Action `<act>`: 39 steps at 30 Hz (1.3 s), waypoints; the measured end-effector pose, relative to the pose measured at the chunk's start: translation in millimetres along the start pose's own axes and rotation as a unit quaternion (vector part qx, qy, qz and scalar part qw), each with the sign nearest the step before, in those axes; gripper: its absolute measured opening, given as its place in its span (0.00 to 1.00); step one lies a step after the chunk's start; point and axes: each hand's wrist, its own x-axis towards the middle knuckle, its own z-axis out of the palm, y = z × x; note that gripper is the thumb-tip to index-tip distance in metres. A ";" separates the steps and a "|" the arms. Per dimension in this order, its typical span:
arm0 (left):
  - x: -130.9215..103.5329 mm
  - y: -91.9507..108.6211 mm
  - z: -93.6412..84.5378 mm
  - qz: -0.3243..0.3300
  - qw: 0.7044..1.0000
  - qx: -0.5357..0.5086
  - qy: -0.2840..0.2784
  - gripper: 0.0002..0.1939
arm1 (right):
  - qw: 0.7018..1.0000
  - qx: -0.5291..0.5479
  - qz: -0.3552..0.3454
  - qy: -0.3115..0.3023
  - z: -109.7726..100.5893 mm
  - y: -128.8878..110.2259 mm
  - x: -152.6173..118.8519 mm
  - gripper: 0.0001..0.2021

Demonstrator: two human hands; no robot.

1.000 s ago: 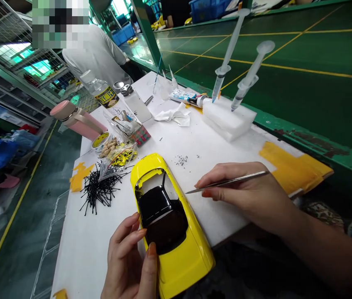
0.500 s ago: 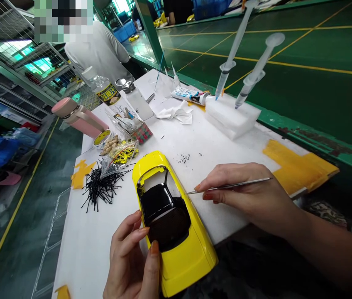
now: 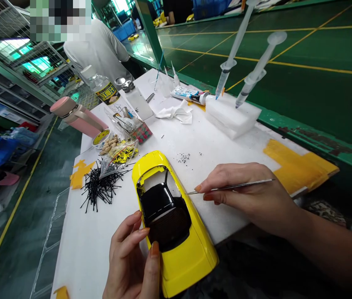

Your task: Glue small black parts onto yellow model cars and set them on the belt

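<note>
A yellow model car body (image 3: 191,265) with a black roof lies tilted across the front of the white table. My left hand (image 3: 132,257) grips its left side, thumb and fingers pressed on the edge. Between the thumb and fingers of my right hand (image 3: 247,195) is a thin metal pick (image 3: 244,184). Its tip reaches the car's right side, by the window opening; whether it touches cannot be made out. Tiny black bits (image 3: 184,158) are scattered on the table beyond the car. Left of the car lies a heap of thin black plastic sticks (image 3: 101,187).
Behind the car stand a bag of yellow parts (image 3: 124,153), a tape roll (image 3: 101,138), a pink flask (image 3: 82,120) and bottles (image 3: 137,99). Two syringes (image 3: 252,83) stick up from a white foam block (image 3: 233,116), beside a glue tube (image 3: 190,94). A person (image 3: 98,50) sits beyond.
Almost nothing differs. Both hands, the car body and the pick hold nearly the same places, with only a slight shift of the camera view.
</note>
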 end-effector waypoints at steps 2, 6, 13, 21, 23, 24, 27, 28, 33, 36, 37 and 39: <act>0.2 -0.5 -0.6 0.002 1.000 0.001 0.002 0.11 | 1.000 -0.002 -0.006 -0.003 0.1 0.9 0.3 0.07; 0.4 -1.2 -2.6 0.010 1.000 0.004 -0.009 0.12 | 1.000 -0.006 -0.021 -0.005 -0.8 2.9 -0.4 0.07; 0.3 -0.1 -0.9 0.000 1.000 0.007 0.002 0.11 | 0.999 0.003 -0.053 0.005 0.5 6.0 -3.2 0.08; -0.6 -1.2 0.2 0.006 1.000 0.018 -0.002 0.11 | 0.999 -0.007 -0.052 0.002 1.2 6.3 -2.8 0.08; -0.8 -0.8 0.1 0.003 1.000 0.019 0.000 0.10 | 0.999 -0.008 -0.050 0.000 1.0 5.4 -2.5 0.08; -0.7 -0.6 0.2 0.001 1.000 0.019 0.002 0.10 | 0.999 -0.009 -0.049 0.000 0.9 4.9 -2.4 0.08; -0.3 -0.2 0.7 -0.005 1.000 0.017 0.005 0.10 | 0.999 -0.012 -0.050 0.001 0.5 4.3 -2.2 0.09; -0.2 -0.2 0.8 -0.006 1.000 0.016 0.005 0.09 | 0.999 -0.013 -0.050 0.000 0.3 4.3 -2.2 0.09; -0.2 0.0 0.2 -0.004 1.000 0.007 -0.003 0.10 | 0.999 -0.014 -0.053 0.004 0.0 5.1 -2.9 0.08; -0.5 0.1 0.1 0.001 1.000 0.007 -0.002 0.10 | 0.998 -0.014 -0.057 0.001 0.3 5.7 -3.7 0.09; -0.5 0.3 0.3 0.001 1.000 0.006 -0.002 0.10 | 0.998 -0.014 -0.057 -0.001 0.3 5.9 -3.8 0.09; -0.6 0.7 0.9 -0.001 1.000 0.006 -0.001 0.10 | 0.998 -0.015 -0.059 -0.002 0.3 6.0 -3.8 0.09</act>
